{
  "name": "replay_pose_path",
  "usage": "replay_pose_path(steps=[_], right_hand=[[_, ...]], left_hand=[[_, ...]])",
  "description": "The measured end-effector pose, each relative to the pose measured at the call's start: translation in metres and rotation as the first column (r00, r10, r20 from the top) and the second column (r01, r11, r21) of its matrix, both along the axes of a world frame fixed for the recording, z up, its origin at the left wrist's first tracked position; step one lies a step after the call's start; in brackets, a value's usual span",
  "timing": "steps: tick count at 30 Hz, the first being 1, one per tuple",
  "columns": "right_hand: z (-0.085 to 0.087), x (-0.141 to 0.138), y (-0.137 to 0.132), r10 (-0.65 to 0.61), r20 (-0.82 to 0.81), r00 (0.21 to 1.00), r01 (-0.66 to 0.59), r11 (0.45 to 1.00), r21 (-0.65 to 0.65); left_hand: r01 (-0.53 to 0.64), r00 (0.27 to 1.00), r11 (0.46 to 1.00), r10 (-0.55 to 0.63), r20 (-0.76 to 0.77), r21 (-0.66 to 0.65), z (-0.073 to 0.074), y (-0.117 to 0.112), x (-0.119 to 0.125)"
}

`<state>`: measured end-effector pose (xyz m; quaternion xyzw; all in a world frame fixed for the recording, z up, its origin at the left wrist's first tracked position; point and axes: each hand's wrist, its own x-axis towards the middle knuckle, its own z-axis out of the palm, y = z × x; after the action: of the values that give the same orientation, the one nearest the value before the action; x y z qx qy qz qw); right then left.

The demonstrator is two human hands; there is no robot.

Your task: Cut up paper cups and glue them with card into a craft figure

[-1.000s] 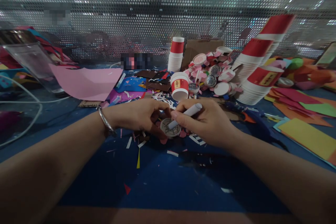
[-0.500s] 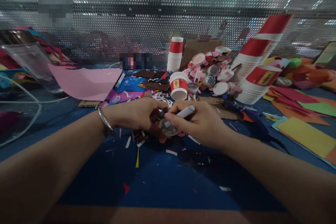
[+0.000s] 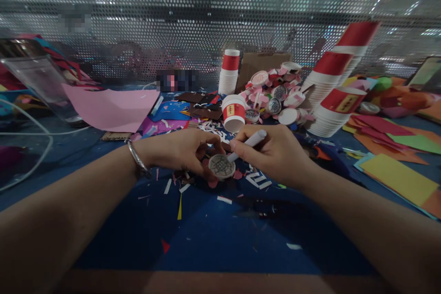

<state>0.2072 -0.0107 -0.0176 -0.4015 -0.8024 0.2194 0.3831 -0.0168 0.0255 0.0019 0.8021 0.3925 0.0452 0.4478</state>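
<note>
Pinches the marker [image 3: 251, 144] in right fingers [image 3: 241, 150], holds the patterned disc [image 3: 220, 166] in half-curled left fingers [image 3: 197, 165], and could smudge its pattern by letting it turn.

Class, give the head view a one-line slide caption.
Left hand holds a patterned disc; right hand holds a white pen at its edge.

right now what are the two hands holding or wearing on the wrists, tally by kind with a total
Marker pen, in the right hand: 1
White disc with dark lines, in the left hand: 1
Silver bracelet, on the left wrist: 1
Total: 3
</note>
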Motion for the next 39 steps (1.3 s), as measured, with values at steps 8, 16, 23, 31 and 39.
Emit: replay_pose_path(steps=[8, 16, 23, 31, 39], right_hand=[[0.0007, 0.0018, 0.0021, -0.023, 0.072, 0.997, 0.016, 0.996, 0.090], [-0.0002, 0.0028, -0.0010, -0.048, 0.017, 0.999, 0.046, 0.993, 0.112], [-0.0003, 0.0028, -0.0014, -0.036, -0.028, 0.999, 0.038, 0.997, 0.074], [-0.0014, -0.0001, 0.0013, 0.015, 0.024, 1.000, -0.017, 0.995, 0.097], [-0.0029, -0.0035, 0.0007, -0.011, 0.006, 1.000, 0.010, 0.998, 0.062]], left_hand=[[0.024, 0.999, 1.000, -0.023, -0.031, 0.016, -0.0005, 0.0016, -0.0010], [0.022, 0.999, 1.000, -0.022, -0.031, 0.014, -0.0003, 0.0013, -0.0011], [0.035, 0.999, 0.999, -0.034, -0.040, 0.040, 0.0005, 0.0013, -0.0007], [0.036, 0.999, 0.999, -0.036, 0.037, -0.019, -0.0020, 0.0006, -0.0012], [0.035, 0.999, 0.997, -0.033, -0.029, 0.065, 0.0006, 0.0008, -0.0009]])
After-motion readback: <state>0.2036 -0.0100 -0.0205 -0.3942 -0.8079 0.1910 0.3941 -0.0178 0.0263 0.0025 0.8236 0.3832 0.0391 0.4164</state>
